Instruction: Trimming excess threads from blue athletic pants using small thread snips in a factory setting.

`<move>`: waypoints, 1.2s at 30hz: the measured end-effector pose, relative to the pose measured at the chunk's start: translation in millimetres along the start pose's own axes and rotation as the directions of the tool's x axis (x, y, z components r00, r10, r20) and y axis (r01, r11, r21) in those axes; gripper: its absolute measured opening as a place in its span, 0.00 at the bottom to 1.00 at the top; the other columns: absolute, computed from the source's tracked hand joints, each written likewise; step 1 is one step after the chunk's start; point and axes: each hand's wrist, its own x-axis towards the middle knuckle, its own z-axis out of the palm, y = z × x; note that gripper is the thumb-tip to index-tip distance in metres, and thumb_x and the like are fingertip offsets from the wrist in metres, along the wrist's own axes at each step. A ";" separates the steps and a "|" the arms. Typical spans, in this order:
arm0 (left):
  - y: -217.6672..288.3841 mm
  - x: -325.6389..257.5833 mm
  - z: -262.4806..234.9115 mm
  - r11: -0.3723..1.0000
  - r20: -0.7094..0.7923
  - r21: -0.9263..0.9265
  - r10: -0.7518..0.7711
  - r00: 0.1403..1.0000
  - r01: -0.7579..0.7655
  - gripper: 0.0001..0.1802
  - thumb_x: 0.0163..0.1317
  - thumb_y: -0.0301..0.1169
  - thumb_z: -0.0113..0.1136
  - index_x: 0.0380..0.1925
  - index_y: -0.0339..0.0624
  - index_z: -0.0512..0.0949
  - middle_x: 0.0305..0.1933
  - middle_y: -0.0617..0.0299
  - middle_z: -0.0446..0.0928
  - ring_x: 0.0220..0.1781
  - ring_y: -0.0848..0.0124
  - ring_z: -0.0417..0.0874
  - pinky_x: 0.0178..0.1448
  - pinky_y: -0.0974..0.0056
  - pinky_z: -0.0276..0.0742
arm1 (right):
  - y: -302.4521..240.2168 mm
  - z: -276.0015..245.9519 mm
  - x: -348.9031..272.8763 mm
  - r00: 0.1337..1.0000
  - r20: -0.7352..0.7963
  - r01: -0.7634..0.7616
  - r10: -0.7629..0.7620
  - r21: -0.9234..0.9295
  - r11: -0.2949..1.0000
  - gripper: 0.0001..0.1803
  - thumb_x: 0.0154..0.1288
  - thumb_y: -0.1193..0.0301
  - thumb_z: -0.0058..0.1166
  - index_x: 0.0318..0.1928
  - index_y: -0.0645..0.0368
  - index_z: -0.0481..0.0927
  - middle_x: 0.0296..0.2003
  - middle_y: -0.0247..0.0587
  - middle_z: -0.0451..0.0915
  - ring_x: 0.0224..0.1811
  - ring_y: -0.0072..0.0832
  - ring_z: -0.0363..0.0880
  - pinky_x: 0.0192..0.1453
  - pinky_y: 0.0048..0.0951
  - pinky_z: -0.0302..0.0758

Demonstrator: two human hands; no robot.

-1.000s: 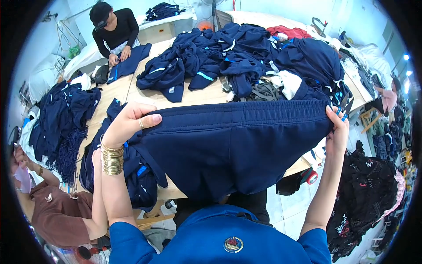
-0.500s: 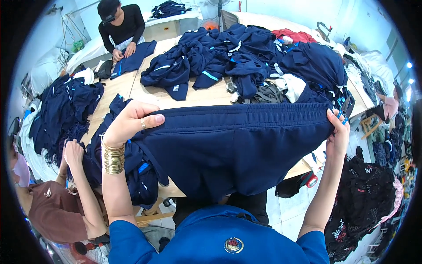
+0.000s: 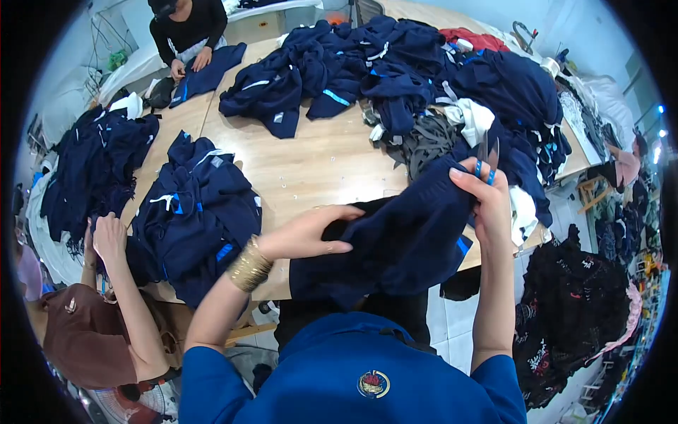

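A pair of navy trousers (image 3: 402,240) with an elastic waistband hangs bunched in front of me, above the table's near edge. My right hand (image 3: 492,201) pinches one end of the waistband. Scissors (image 3: 489,157) with blue finger loops stay hooked on that hand's fingers, blades pointing away from me. At the other end of the garment, my left hand (image 3: 300,232) has thumb and fingers spread, touching the dark cloth. Gold bangles (image 3: 248,265) circle my left wrist. Part of the left fingers is hidden by the fabric.
Navy garments lie in a heap (image 3: 198,212) at my left and a larger pile (image 3: 395,71) across the wooden table (image 3: 304,169). Grey and white scraps (image 3: 427,141) sit at right. Co-workers handle cloth at far left and near left. Black fabric (image 3: 572,311) is piled at lower right.
The waistband, stretched wide between both hands before, has gone slack and folded. My left hand has moved right, off the waistband corner, and its fingers have spread. My right hand has shifted left.
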 end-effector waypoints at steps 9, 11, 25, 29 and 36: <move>18.8 -2.3 38.8 0.778 -0.029 -0.597 -0.265 0.964 0.196 0.15 0.60 0.34 0.54 0.43 0.36 0.72 0.39 0.61 0.76 0.43 0.71 0.76 0.51 0.68 0.71 | -0.3 4.8 9.6 0.997 -0.052 -0.046 0.052 0.111 0.993 0.03 0.49 0.75 0.60 0.25 0.58 0.78 0.20 0.27 0.76 0.21 0.13 0.70 0.26 0.12 0.60; 22.6 1.1 45.5 0.961 -0.081 -0.235 -0.167 0.983 0.144 0.14 0.59 0.35 0.55 0.40 0.36 0.74 0.40 0.60 0.76 0.43 0.74 0.76 0.50 0.69 0.70 | 4.2 12.1 9.9 0.997 -0.048 -0.056 0.062 0.132 0.990 0.04 0.49 0.74 0.60 0.25 0.57 0.78 0.20 0.26 0.76 0.21 0.12 0.70 0.25 0.13 0.59; 56.9 -10.9 58.4 0.373 -0.125 -0.924 -0.511 0.850 0.088 0.16 0.57 0.25 0.59 0.44 0.30 0.73 0.41 0.59 0.78 0.40 0.78 0.77 0.48 0.74 0.73 | 35.9 38.3 -67.6 0.969 0.220 0.184 -0.111 -0.342 0.922 0.07 0.51 0.73 0.61 0.31 0.63 0.79 0.24 0.35 0.75 0.27 0.21 0.73 0.32 0.21 0.68; 65.4 -12.0 59.2 0.422 -0.145 -0.902 -0.505 0.851 0.097 0.16 0.57 0.25 0.59 0.45 0.31 0.73 0.41 0.59 0.78 0.41 0.78 0.77 0.48 0.73 0.73 | 44.7 43.4 -80.2 0.962 0.196 0.248 -0.191 -0.326 0.912 0.07 0.49 0.76 0.62 0.30 0.62 0.78 0.25 0.36 0.74 0.27 0.23 0.73 0.33 0.21 0.67; 70.9 -11.0 60.4 0.185 -0.025 -0.978 -0.575 0.818 0.100 0.18 0.58 0.28 0.58 0.47 0.32 0.71 0.45 0.58 0.76 0.46 0.76 0.75 0.54 0.70 0.69 | 49.4 44.8 -87.0 0.966 0.171 0.235 -0.192 -0.282 0.930 0.07 0.50 0.81 0.59 0.31 0.63 0.75 0.29 0.37 0.74 0.31 0.24 0.73 0.35 0.21 0.68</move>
